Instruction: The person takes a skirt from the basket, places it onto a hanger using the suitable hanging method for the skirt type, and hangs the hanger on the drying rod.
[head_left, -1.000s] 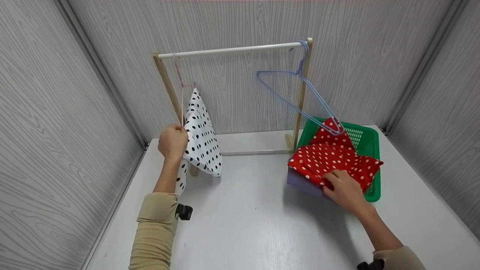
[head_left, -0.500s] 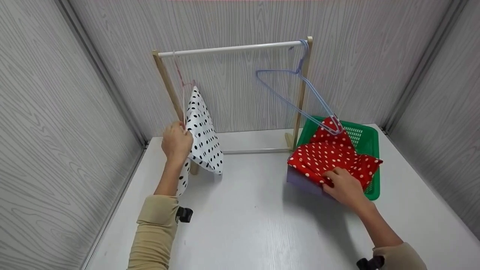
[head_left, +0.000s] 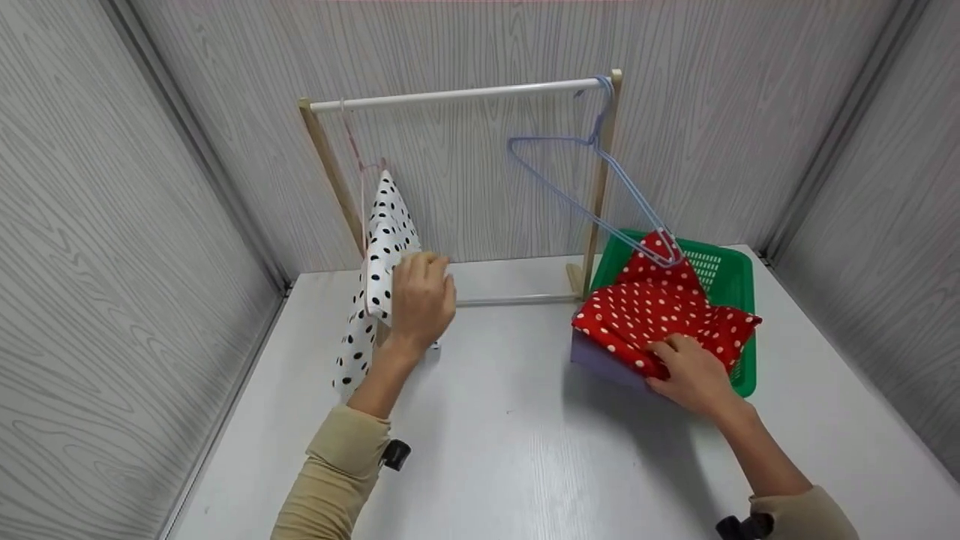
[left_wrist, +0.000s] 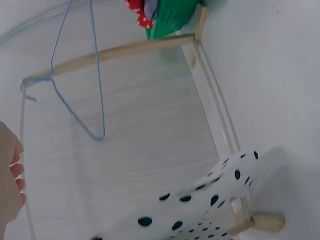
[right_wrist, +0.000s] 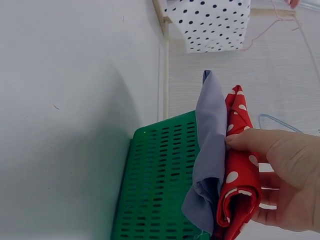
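Observation:
A white cloth with black dots [head_left: 386, 225] hangs over a pink hanger [head_left: 363, 195] on the rack's left end. My left hand [head_left: 421, 300] is in front of this cloth in the head view, fingers loosely bent and holding nothing. In the left wrist view, fingers [left_wrist: 17, 175] show at the left edge. My right hand [head_left: 694, 375] pinches the near edge of a red cloth with white dots [head_left: 637, 307], over the green basket [head_left: 739, 285]. A purple cloth [right_wrist: 210, 130] lies against the red one. Two blue hangers [head_left: 637, 191] hang at the right, their lower corner overlapping the red cloth.
A small rack with a white rod [head_left: 480, 93] and wooden legs [head_left: 600, 180] stands at the back of the white table [head_left: 510, 450]. Patterned grey panels [head_left: 465, 195] enclose the table at the back and sides.
My left hand has let go of the pink hanger's side and moved right, across the dotted white cloth. The right hand stays on the red cloth.

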